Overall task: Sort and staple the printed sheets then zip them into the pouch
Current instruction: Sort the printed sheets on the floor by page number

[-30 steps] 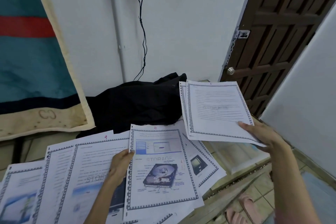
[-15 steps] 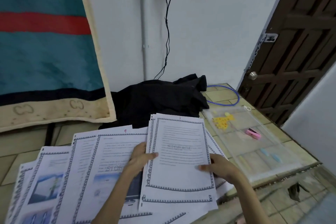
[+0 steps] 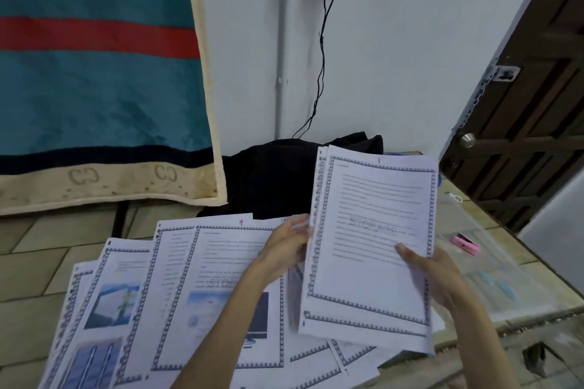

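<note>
A thin stack of white printed sheets [image 3: 373, 240] with a grey patterned border is held up, tilted, above the right part of the tiled table [image 3: 38, 303]. The left hand [image 3: 286, 243] grips the stack's left edge, its fingers curled behind the paper, and the right hand [image 3: 434, 275] holds the lower right edge with the thumb pressed flat on the front page and the fingers hidden behind. The top page carries lines of text and a faint outlined word at its middle. More loose bordered sheets [image 3: 202, 287], some with blue pictures, lie fanned and overlapping along the near edge of the table. A clear flat plastic zip pouch [image 3: 493, 275] lies by the right edge, with a small pink stapler [image 3: 464, 243] on it, just beside the held stack. A crumpled black cloth [image 3: 271, 180] sits at the far edge against the white wall.
</note>
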{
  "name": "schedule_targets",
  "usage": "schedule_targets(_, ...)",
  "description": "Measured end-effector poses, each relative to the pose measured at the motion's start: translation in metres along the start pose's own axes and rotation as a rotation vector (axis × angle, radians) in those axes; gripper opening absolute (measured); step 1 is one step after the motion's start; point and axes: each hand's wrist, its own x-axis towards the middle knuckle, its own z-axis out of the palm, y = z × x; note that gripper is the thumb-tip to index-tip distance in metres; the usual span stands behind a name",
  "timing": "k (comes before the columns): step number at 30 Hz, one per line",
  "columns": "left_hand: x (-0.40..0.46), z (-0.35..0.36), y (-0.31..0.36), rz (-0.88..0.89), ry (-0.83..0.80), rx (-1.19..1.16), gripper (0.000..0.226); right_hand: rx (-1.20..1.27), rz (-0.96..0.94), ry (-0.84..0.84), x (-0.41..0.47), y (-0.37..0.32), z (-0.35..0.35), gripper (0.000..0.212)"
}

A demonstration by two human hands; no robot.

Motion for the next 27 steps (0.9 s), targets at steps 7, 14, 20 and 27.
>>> schedule_targets(7, -0.015, -0.107, -0.009, -0.214, 0.752, 0.860, 0.057, -0.655, 0.033, 0.354, 0.054, 0.027, -0.069, 0.053)
schedule_targets(14, -0.041, -0.137, -0.017, -0.487, 0.839, 1.017, 0.078, -1.256, 0.137, 0.374, 0.063, 0.031, -0.048, 0.073)
schedule_targets(20, -0.055, -0.140, 0.005, -0.205, 0.760, 0.810, 0.030, -1.392, 0.061, 0.295, 0.050, 0.025, 0.014, 0.042)
schedule_targets(27, -0.054, -0.084, 0.042, -0.128, 0.491, 0.323, 0.027, -0.433, -0.085, -0.486, -0.059, -0.009, 0.180, 0.055)
